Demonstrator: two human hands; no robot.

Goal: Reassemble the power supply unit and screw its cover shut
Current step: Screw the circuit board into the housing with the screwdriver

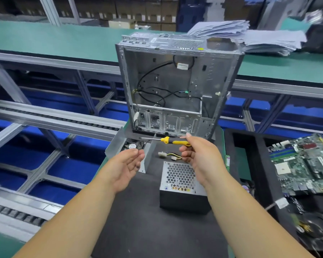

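The power supply unit (pixel 181 185), a grey metal box with a honeycomb grille on top, sits on the black mat (pixel 138 220); its yellow and black cables with white plugs (pixel 168 155) trail behind it. My right hand (pixel 199 157) holds a screwdriver (pixel 168 140) with a yellow and black handle, its shaft pointing left, above the unit's far end. My left hand (pixel 127 166) hovers palm-up to the left, fingertips drawn together; whether they pinch something small I cannot tell. A bent metal cover with a fan (pixel 127 146) lies behind my left hand.
An empty computer case (pixel 175 84) stands upright at the mat's far edge, loose black wires inside. A green motherboard (pixel 304 162) lies in a black tray on the right. Conveyor rails run on the left. A green bench with stacked grey sheets (pixel 250 34) lies beyond.
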